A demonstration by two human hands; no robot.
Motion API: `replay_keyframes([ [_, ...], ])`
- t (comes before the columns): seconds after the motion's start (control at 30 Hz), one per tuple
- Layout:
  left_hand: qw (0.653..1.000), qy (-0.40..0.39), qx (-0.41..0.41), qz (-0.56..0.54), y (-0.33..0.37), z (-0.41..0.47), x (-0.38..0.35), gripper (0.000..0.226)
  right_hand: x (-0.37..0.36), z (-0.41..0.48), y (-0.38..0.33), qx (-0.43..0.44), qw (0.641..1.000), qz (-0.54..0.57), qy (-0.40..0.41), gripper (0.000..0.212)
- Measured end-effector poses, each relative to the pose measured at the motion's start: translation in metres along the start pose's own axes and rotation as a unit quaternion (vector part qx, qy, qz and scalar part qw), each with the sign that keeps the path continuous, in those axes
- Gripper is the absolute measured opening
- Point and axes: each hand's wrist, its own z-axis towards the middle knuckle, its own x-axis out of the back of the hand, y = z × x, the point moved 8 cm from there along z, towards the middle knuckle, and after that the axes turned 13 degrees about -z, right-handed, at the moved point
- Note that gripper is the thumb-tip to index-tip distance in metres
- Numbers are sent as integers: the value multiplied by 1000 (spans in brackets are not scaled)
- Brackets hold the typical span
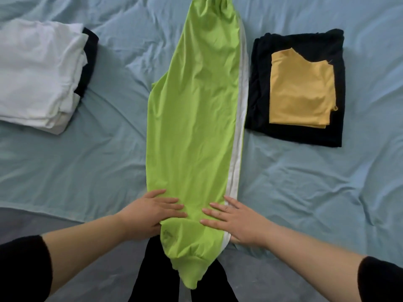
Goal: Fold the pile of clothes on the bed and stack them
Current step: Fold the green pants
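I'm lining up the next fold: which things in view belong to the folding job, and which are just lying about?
In the job: green trousers, left hand and right hand pressing flat on them; white folded stack; yellow top on black folded garment.
Just there: blue sheet; grey floor; the person's black-clad legs.

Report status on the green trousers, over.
Left hand, right hand flat on green trousers. Legs together, stretched out lengthwise. White stack left; black stack close at right.
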Motion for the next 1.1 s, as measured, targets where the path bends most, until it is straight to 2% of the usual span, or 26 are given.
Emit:
replay_keyframes([
  [0.07, 996, 20, 19, -86, 4, -7, 4, 44, 4, -1, -10, 11, 999, 52, 0, 71],
  [0.13, 974, 67, 70, -207, -1, -8, 23, 33, 22, -4, -3, 2, 994, 101, 43, 75],
  [0.2, 919, 141, 138, -342, -20, -9, 50, 36, 46, -8, 19, -41, 981, 167, 95, 69],
  [0.23, 887, 181, 161, -392, -32, -8, 65, 43, 60, -11, 35, -89, 963, 217, 133, 56],
  [0.27, 858, 215, 181, -429, -45, -4, 80, 47, 72, -14, 55, -154, 931, 280, 176, 40],
  [0.3, 832, 240, 206, -456, -57, 0, 94, 51, 78, -17, 76, -226, 880, 356, 218, 36],
  [0.33, 809, 255, 234, -476, -68, 5, 106, 62, 81, -19, 99, -300, 820, 416, 253, 44],
  [0.37, 779, 264, 266, -503, -78, 9, 114, 79, 79, -18, 119, -366, 764, 463, 259, 54],
  [0.43, 702, 285, 298, -580, -94, 19, 120, 101, 62, -7, 147, -448, 665, 556, 217, 58],
  [0.47, 676, 293, 312, -600, -103, 23, 116, 99, 48, -1, 155, -475, 618, 598, 187, 57],
  [0.5, 663, 298, 325, -605, -111, 25, 110, 96, 35, 3, 158, -491, 567, 641, 162, 62],
  [0.57, 658, 299, 350, -596, -122, 23, 96, 87, 17, 9, 155, -483, 482, 717, 144, 78],
  [0.63, 652, 303, 345, -603, -123, 22, 85, 91, 13, 13, 147, -424, 427, 782, 160, 91],
  [0.67, 656, 303, 337, -603, -120, 20, 81, 96, 10, 13, 141, -398, 421, 800, 159, 95],
  [0.7, 673, 301, 327, -591, -116, 19, 77, 94, 6, 9, 133, -387, 446, 794, 146, 93],
  [0.8, 749, 307, 285, -514, -108, 23, 60, 35, -3, -1, 108, -376, 602, 697, 104, 57],
  [0.83, 769, 325, 279, -474, -105, 20, 56, 27, 0, -1, 105, -372, 630, 669, 129, 42],
  [0.9, 779, 386, 287, -401, -105, 10, 52, 28, 17, 0, 112, -398, 662, 597, 219, 23],
  [0.97, 766, 419, 300, -383, -105, 3, 49, 33, 31, 2, 118, -435, 677, 532, 265, 23],
  [1.0, 765, 412, 309, -388, -105, 4, 46, 35, 29, 5, 119, -458, 677, 518, 252, 26],
  [1.1, 781, 353, 340, -387, -101, 11, 28, 39, 2, 12, 108, -515, 693, 485, 139, 31],
])
